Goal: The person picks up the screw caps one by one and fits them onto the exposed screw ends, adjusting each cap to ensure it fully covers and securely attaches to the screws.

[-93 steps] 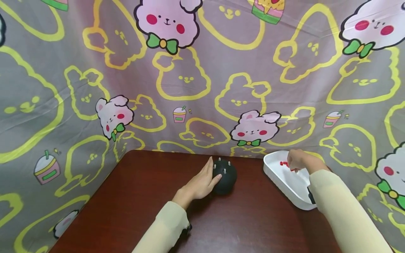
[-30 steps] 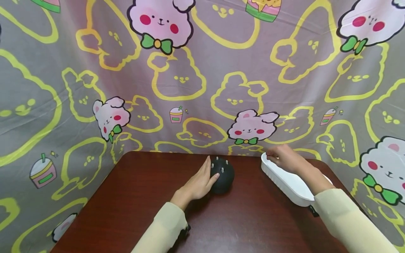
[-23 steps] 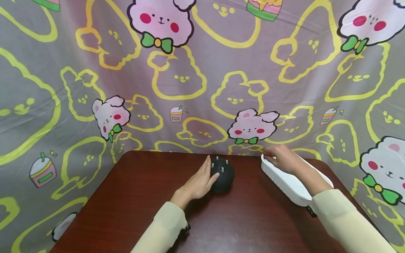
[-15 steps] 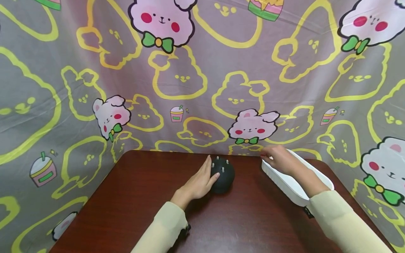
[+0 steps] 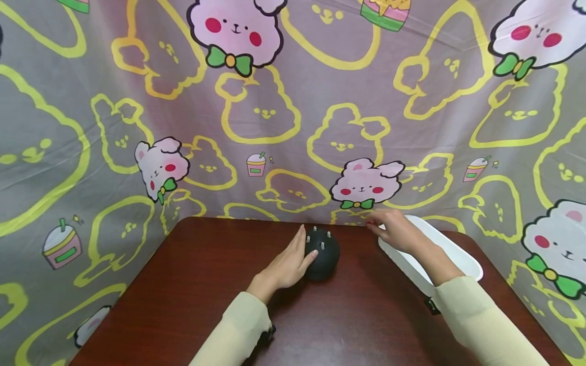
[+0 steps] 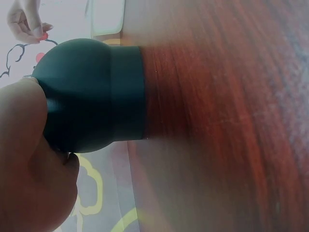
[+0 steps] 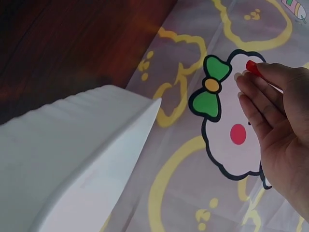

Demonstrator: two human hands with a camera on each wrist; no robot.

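A black dome-shaped object (image 5: 325, 262) with several short metal pegs (image 5: 322, 246) on top stands on the table. My left hand (image 5: 286, 262) rests against its left side, fingers straight, thumb across the front; the left wrist view shows its smooth round body (image 6: 82, 96) and narrower base (image 6: 128, 92). My right hand (image 5: 398, 231) is raised over the far left end of a white tray (image 5: 450, 249). Between thumb and index finger it pinches a small red piece (image 7: 252, 66), its exact kind unclear. The right forearm hides part of the tray.
A dark reddish wooden table (image 5: 220, 284) carries everything. Patterned cloth (image 5: 284, 101) hangs close behind the table and along both sides. Black wrist devices, the right one (image 5: 431, 306) near the tray, sit under both sleeves.
Three seconds ago my right hand was down in the tray among red pieces. It has risen and moved left past the tray's far end with a red piece. The left hand has stayed on the dome.
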